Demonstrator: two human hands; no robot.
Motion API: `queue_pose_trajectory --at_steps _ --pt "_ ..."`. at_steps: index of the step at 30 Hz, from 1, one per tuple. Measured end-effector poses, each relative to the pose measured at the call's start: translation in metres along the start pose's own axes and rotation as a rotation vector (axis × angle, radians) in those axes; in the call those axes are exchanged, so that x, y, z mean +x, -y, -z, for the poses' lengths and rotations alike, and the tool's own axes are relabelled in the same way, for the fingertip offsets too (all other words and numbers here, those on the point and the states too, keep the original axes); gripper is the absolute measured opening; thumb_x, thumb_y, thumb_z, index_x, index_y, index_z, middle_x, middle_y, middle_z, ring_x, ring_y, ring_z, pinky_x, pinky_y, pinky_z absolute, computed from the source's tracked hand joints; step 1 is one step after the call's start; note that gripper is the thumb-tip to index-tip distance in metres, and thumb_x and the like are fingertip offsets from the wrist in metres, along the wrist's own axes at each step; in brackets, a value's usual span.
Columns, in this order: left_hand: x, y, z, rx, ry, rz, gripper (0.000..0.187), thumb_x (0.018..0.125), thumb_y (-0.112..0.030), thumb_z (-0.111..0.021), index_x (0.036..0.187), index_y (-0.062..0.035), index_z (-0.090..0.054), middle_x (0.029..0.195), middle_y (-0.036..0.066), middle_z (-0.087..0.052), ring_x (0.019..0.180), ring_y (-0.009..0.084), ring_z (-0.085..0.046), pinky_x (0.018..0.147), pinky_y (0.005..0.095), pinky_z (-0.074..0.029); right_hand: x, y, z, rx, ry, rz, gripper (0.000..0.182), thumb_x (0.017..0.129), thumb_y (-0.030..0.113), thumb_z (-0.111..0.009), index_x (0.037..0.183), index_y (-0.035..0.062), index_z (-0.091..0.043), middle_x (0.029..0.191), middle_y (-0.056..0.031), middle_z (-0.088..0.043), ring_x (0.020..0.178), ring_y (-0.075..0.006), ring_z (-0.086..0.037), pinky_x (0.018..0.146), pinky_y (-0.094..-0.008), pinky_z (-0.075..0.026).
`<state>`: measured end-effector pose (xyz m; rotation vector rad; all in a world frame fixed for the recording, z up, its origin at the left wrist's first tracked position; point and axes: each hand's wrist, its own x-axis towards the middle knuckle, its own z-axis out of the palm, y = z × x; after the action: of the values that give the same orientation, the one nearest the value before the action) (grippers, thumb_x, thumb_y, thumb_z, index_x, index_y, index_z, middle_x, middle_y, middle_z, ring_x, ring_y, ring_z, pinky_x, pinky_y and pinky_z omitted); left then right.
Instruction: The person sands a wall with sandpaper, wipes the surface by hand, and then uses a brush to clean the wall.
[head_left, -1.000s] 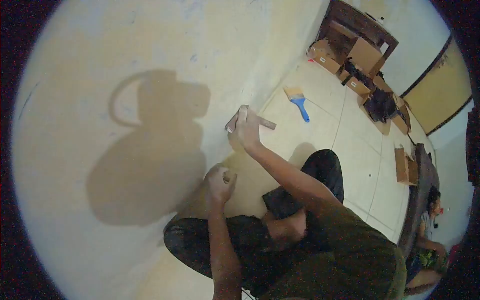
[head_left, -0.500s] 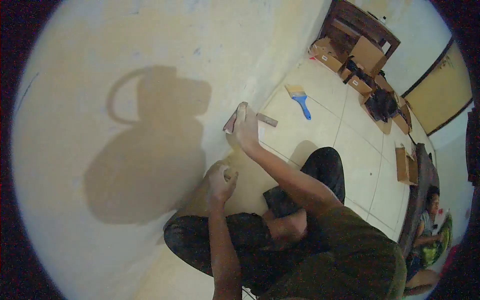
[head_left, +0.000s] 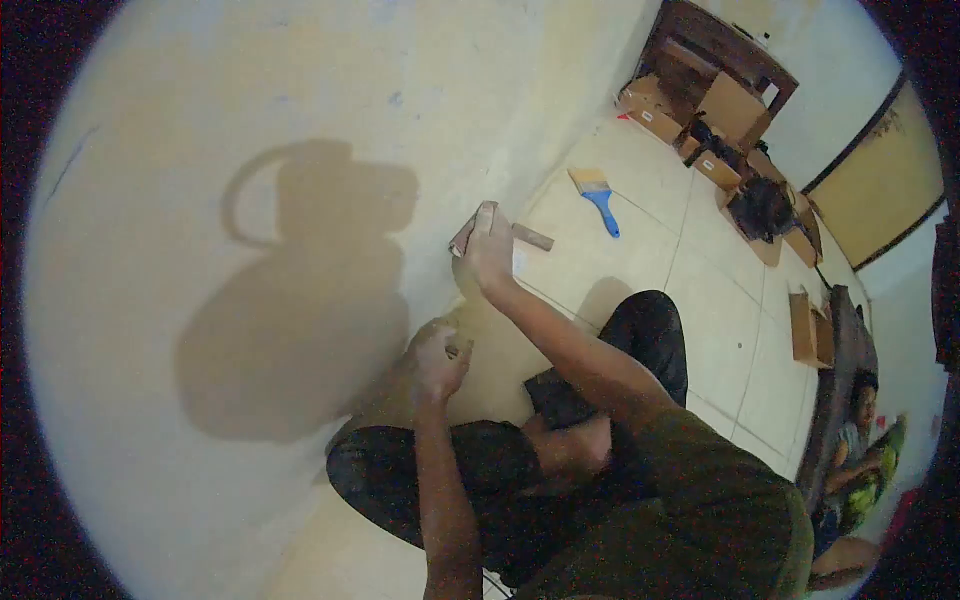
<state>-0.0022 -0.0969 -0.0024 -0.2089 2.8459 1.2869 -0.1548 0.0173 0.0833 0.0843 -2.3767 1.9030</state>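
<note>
My right hand (head_left: 488, 250) is closed around a folded piece of sandpaper (head_left: 463, 238), reddish-brown on its visible face, held against the lower part of the pale wall (head_left: 330, 90). Just beyond that hand, a short grey-brown strip (head_left: 533, 237) lies on the floor. Lower down, my left hand (head_left: 440, 362) is near the foot of the wall with its fingers curled in. What it holds, if anything, cannot be made out. Both hands look dusty. Farther off on the tiles lies a wide paintbrush (head_left: 597, 200) with a blue handle and pale bristles.
My crossed legs (head_left: 430, 470) are close to the wall. Open cardboard boxes (head_left: 735, 110) with dark items stand by a brown wooden piece of furniture (head_left: 685, 30). Another box (head_left: 811, 330) stands at the right, near a seated person (head_left: 850, 470). A large shadow falls on the wall.
My right hand and the sandpaper have barely shifted along the wall. My left hand stays curled in nearly the same place. The view has tilted very slightly.
</note>
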Motion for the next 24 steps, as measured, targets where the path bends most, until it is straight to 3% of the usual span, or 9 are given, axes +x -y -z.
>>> queue_pose_trajectory --at_steps 1,5,7,10,12,16,19,21,24 --pt "0.001 -0.001 0.000 0.023 0.002 -0.010 0.051 0.089 -0.044 -0.071 0.120 -0.0038 -0.067 0.099 0.020 -0.071 0.091 0.0341 -0.069 0.087 0.0466 -0.054 -0.004 0.017 0.006 0.087 0.028 -0.105 0.046 0.108 0.033 -0.033 0.087 -0.0002 -0.057 0.078 -0.0202 -0.065 0.077 -0.0380 -0.064 0.081 -0.0499 -0.050" --pt "0.009 0.016 -0.017 0.001 -0.027 -0.054 0.050 0.089 -0.042 -0.072 0.120 -0.0034 -0.066 0.098 0.019 -0.071 0.088 0.0327 -0.069 0.084 0.0455 -0.055 0.021 -0.043 -0.004 -0.177 -0.096 0.159 0.053 0.109 0.035 -0.029 0.080 0.0009 -0.058 0.069 -0.0180 -0.064 0.068 -0.0369 -0.064 0.083 -0.0480 -0.052" --pt "0.001 -0.016 0.006 -0.018 0.009 0.003 0.049 0.088 -0.040 -0.073 0.119 -0.0029 -0.066 0.097 0.018 -0.071 0.087 0.0317 -0.069 0.082 0.0447 -0.055 0.031 -0.015 0.005 -0.056 -0.176 -0.004 0.051 0.109 0.033 -0.029 0.083 -0.0002 -0.058 0.066 -0.0165 -0.063 0.066 -0.0387 -0.064 0.083 -0.0487 -0.052" --pt "-0.004 -0.022 0.009 0.040 -0.066 -0.024 0.046 0.088 -0.038 -0.074 0.116 -0.0021 -0.067 0.095 0.018 -0.071 0.084 0.0308 -0.070 0.079 0.0440 -0.056 0.014 -0.009 0.008 -0.041 0.058 0.142 0.051 0.109 0.032 -0.028 0.085 -0.0004 -0.059 0.069 -0.0175 -0.064 0.069 -0.0408 -0.065 0.081 -0.0516 -0.050" --pt "0.002 -0.015 0.000 0.019 -0.113 -0.087 0.045 0.088 -0.037 -0.074 0.114 -0.0017 -0.067 0.095 0.018 -0.071 0.082 0.0307 -0.070 0.078 0.0440 -0.056 0.016 -0.013 0.006 -0.114 0.018 0.230 0.050 0.108 0.033 -0.029 0.087 -0.0007 -0.059 0.069 -0.0180 -0.064 0.071 -0.0434 -0.064 0.082 -0.0542 -0.049" --pt "0.002 -0.002 -0.005 -0.082 -0.102 -0.105 0.044 0.087 -0.038 -0.074 0.110 -0.0015 -0.067 0.095 0.017 -0.071 0.081 0.0313 -0.070 0.077 0.0447 -0.056 0.043 -0.046 -0.003 -0.108 -0.194 0.057 0.046 0.106 0.034 -0.034 0.090 -0.0010 -0.059 0.069 -0.0199 -0.062 0.075 -0.0448 -0.065 0.081 -0.0565 -0.047" --pt "0.006 0.002 -0.006 -0.034 -0.077 -0.117 0.044 0.088 -0.040 -0.073 0.109 -0.0021 -0.067 0.094 0.018 -0.071 0.082 0.0318 -0.070 0.079 0.0451 -0.056 0.016 -0.031 -0.002 0.025 0.059 0.030 0.045 0.106 0.033 -0.035 0.088 -0.0002 -0.059 0.068 -0.0216 -0.061 0.075 -0.0438 -0.064 0.080 -0.0547 -0.048" --pt "0.007 0.003 -0.010 -0.027 -0.065 -0.104 0.044 0.088 -0.040 -0.073 0.109 -0.0026 -0.067 0.093 0.018 -0.071 0.082 0.0321 -0.070 0.079 0.0453 -0.055 0.031 -0.049 -0.005 -0.136 -0.085 0.210 0.051 0.108 0.034 -0.031 0.082 0.0012 -0.060 0.069 -0.0215 -0.063 0.073 -0.0406 -0.064 0.079 -0.0520 -0.049" --pt "0.001 0.003 -0.005 -0.022 -0.087 -0.089 0.044 0.089 -0.041 -0.072 0.111 -0.0030 -0.067 0.092 0.018 -0.071 0.083 0.0321 -0.070 0.080 0.0453 -0.055 0.032 -0.032 0.005 -0.099 -0.176 0.065 0.058 0.110 0.037 -0.028 0.075 0.0028 -0.060 0.069 -0.0197 -0.065 0.071 -0.0367 -0.064 0.080 -0.0493 -0.050"
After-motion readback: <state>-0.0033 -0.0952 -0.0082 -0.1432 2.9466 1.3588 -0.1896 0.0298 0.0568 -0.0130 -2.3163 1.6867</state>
